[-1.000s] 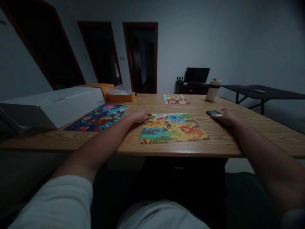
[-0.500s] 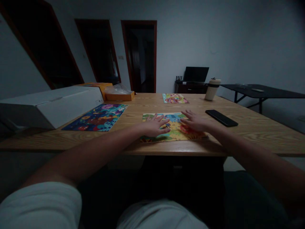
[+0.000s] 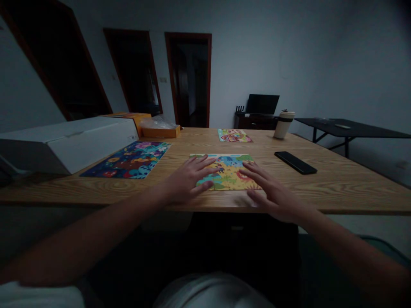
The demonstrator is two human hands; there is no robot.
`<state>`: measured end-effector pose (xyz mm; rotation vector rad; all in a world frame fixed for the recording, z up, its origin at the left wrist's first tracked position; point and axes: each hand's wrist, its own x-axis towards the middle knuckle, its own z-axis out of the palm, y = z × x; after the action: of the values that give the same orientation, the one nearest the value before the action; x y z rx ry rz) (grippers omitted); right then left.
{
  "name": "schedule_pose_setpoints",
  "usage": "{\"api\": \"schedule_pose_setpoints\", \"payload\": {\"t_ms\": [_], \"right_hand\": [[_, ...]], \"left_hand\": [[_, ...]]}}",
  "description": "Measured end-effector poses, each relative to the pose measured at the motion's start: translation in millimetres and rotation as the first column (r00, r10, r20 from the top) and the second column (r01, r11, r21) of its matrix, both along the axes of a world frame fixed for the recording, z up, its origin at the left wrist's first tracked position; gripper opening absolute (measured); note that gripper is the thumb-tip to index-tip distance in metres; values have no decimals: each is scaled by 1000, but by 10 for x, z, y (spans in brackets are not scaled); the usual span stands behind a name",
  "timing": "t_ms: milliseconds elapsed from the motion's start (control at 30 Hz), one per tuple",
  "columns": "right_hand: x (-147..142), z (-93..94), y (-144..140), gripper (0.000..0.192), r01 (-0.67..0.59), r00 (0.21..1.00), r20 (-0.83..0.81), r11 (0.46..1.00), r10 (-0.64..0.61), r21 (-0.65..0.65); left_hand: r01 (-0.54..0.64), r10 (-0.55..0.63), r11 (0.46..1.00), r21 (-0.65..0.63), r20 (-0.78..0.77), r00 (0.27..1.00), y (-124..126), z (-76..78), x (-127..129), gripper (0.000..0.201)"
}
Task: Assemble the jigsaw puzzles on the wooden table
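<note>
A colourful picture sheet with cartoon animals on yellow and green [image 3: 229, 177] lies flat near the table's front edge. Over its left side is my left hand [image 3: 191, 179], fingers spread and holding nothing. My right hand [image 3: 272, 190] hovers at the sheet's right side, its fingers also apart and nothing in them. Whether any fingertip touches the sheet I cannot tell. To the left lies a dark blue picture sheet [image 3: 131, 160], and a smaller bright picture sheet [image 3: 234, 135] rests farther back.
A black phone [image 3: 295, 162] lies to the right on the wooden table [image 3: 337, 188], with a cream lidded cup [image 3: 284, 125] behind it. At the left stand a long white box [image 3: 93, 143] and an orange tray [image 3: 162, 131] holding clear plastic.
Both hands have drawn back toward me and lifted somewhat off the animal picture sheet, uncovering more of it. The sheet appears to lie in the same place.
</note>
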<state>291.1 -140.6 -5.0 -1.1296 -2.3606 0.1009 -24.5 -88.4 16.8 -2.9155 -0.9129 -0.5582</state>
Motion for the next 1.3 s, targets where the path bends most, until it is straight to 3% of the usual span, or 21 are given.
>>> {"api": "schedule_pose_setpoints", "payload": {"t_ms": [67, 133, 167, 200, 233, 267, 300, 367, 433, 533, 800, 933, 1033, 1067, 1133, 1200, 1233, 1267, 1300], "right_hand": [[205, -218, -503, 53, -79, 990, -117, 996, 83, 43], [375, -651, -891, 48, -67, 973, -215, 995, 80, 70], [419, -934, -1021, 46, 10, 969, -245, 998, 6, 66], [429, -1242, -1106, 48, 158, 952, -274, 985, -134, 67], [407, -1558, -1153, 54, 371, 887, -321, 926, -333, 65], [360, -1862, -1169, 64, 556, 786, -355, 830, -507, 46], [299, -2137, -1163, 69, 645, 724, -323, 764, -610, 3], [185, -2554, -1121, 72, 684, 717, -202, 729, -667, 22], [125, -2766, -1077, 72, 667, 744, -146, 738, -652, 107], [134, -2799, -1051, 70, 675, 738, -134, 724, -662, 141], [150, -2731, -1057, 64, 663, 749, -165, 731, -642, 163], [152, -2730, -1061, 67, 668, 744, -165, 730, -648, 143], [155, -2710, -1068, 71, 660, 750, -171, 738, -639, 139], [155, -2706, -1069, 71, 658, 752, -175, 739, -635, 144], [158, -2707, -1068, 72, 651, 758, -178, 742, -627, 159], [163, -2718, -1064, 73, 648, 761, -173, 743, -625, 164], [166, -2726, -1062, 73, 648, 761, -170, 744, -626, 162], [169, -2734, -1060, 73, 651, 759, -167, 743, -629, 156], [171, -2743, -1058, 72, 653, 757, -166, 742, -632, 150]], "left_hand": [[165, -165, 986, 22, 226, 960, -460, -174, -254, 40], [251, -224, 968, -21, 379, 898, -876, -578, -473, 35], [200, -142, 974, -110, 394, 908, -1039, -853, -543, 32], [58, 35, 970, -234, 375, 927, -1162, -1155, -578, 30], [-143, 263, 910, -390, 275, 925, -1243, -1466, -576, 31], [-324, 458, 809, -490, 182, 870, -1285, -1766, -540, 34], [-464, 609, 705, -536, 122, 784, -1293, -2038, -476, 38], [-576, 720, 537, -616, -21, 693, -1245, -2453, -310, 51], [-551, 654, 486, -678, -136, 744, -1163, -2684, -170, 70], [-461, 574, 511, -725, -111, 811, -1076, -2792, -119, 79], [-427, 581, 565, -706, -27, 814, -1089, -2792, -222, 69], [-432, 589, 556, -711, -30, 807, -1074, -2804, -169, 68], [-486, 583, 519, -703, -124, 803, -1088, -2617, -139, 71], [-500, 561, 514, -696, -168, 811, -1105, -2466, -136, 71], [-479, 450, 526, -703, -248, 858, -1145, -2005, -142, 68], [-207, 117, 617, -759, -171, 978, -1144, -1384, -148, 46], [-31, -69, 606, -795, -92, 993, -1102, -1056, -144, 39], [80, -150, 598, -798, -13, 989, -1020, -743, -131, 38], [129, -157, 642, -756, 36, 987, -895, -466, -109, 38]]}}
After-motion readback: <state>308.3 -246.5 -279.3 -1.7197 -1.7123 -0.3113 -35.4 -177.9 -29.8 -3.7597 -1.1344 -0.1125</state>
